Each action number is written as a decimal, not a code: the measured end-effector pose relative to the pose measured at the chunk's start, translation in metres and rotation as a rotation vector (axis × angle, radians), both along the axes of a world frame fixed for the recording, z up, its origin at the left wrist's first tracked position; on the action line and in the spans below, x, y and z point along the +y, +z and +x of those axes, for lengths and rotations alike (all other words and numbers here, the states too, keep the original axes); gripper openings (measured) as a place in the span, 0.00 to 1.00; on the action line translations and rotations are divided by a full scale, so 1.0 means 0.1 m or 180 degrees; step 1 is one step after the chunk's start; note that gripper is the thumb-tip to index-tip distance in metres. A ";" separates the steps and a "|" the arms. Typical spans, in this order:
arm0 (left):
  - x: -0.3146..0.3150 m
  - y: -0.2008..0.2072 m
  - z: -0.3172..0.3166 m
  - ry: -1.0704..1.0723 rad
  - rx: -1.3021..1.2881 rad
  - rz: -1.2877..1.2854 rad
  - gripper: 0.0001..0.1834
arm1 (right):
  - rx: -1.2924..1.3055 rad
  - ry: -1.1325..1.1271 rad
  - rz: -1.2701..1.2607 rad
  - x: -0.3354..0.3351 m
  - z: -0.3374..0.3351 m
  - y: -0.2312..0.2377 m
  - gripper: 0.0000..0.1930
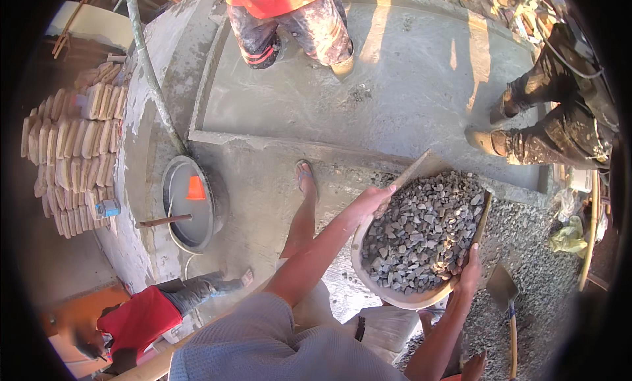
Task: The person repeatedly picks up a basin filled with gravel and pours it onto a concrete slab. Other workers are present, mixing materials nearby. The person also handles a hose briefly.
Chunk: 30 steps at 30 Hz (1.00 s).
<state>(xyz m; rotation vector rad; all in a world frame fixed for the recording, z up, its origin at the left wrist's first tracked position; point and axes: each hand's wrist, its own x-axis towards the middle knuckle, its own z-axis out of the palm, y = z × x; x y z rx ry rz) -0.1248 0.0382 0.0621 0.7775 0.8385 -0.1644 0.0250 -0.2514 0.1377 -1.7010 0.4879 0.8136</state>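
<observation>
A rounded tub (409, 301) with wooden bars along its two sides is held in front of me, heaped with grey crushed gravel (421, 229). My left hand (378, 200) is closed round the left bar (409, 172) near the tub's rim. On the other side, my right hand (470, 269) grips the right edge by the bar (482, 220); some of its fingers are hidden. The tub hangs above the ground beside a wet concrete slab (408, 85).
A person (289, 32) stands in the wet concrete; another's muddy legs (553, 131) are at right. A person in red (141, 318) is at lower left. A round basin (220, 203) holds grey liquid and an orange scoop (195, 188). A shovel (503, 285) lies on loose gravel.
</observation>
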 end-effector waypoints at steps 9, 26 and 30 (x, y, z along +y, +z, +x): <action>1.95 -0.50 -1.44 0.1806 0.1013 -0.0382 0.22 | 0.1186 0.1949 -0.0581 3.10 -0.01 -0.90 0.23; 7.13 -0.17 -4.08 0.2368 0.0927 0.0430 0.17 | 0.0862 0.3138 0.0636 8.82 -2.10 -1.72 0.20; 6.63 -0.41 -4.16 0.2227 0.0872 0.0910 0.19 | 0.0801 0.2958 0.0558 8.29 -2.26 -1.75 0.22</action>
